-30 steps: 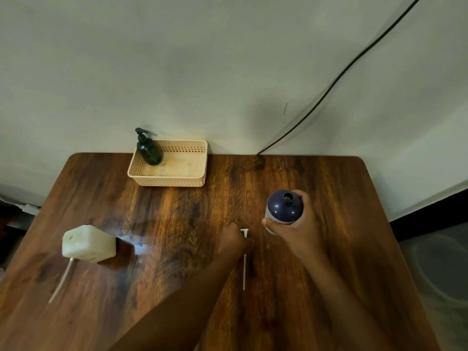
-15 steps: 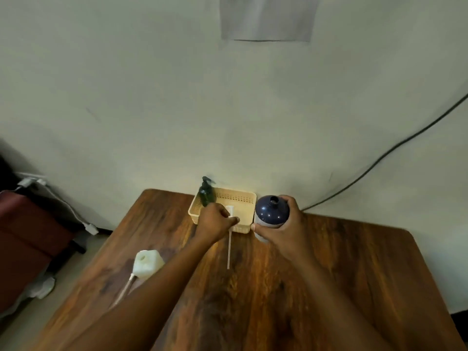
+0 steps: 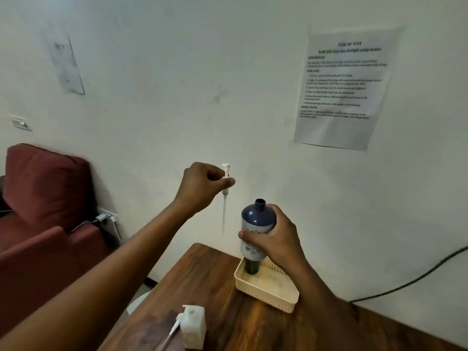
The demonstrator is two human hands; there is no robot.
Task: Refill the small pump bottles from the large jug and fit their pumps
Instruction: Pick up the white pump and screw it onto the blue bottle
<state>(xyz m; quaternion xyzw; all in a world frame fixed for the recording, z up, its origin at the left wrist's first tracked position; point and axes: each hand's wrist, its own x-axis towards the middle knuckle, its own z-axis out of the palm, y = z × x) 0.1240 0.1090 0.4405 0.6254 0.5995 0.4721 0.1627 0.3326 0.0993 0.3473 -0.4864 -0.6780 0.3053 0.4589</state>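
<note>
The left hand (image 3: pixel 202 184) pinches the pump (image 3: pixel 225 193) with its tube hanging plumb, up-left of the open neck (uncapped) of the bottle (image 3: pixel 257 224) gripped by the right hand (image 3: pixel 276 239).

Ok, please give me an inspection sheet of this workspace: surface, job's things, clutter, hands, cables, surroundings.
Surface: dark wooden table, bare wood in the middle.
Job's things: blue bottle, neck open, held above the cream basket; white pump with dip tube raised left of it; dark green bottle in the basket; white square bottle, tube lying beside it.
Clutter: nothing seen.
Hands: left hand pinches the pump; right hand grips the blue bottle.
Cables: black cable on the wall; white cable with plug.
Surroundings: maroon armchair; printed sheet on the wall.
</note>
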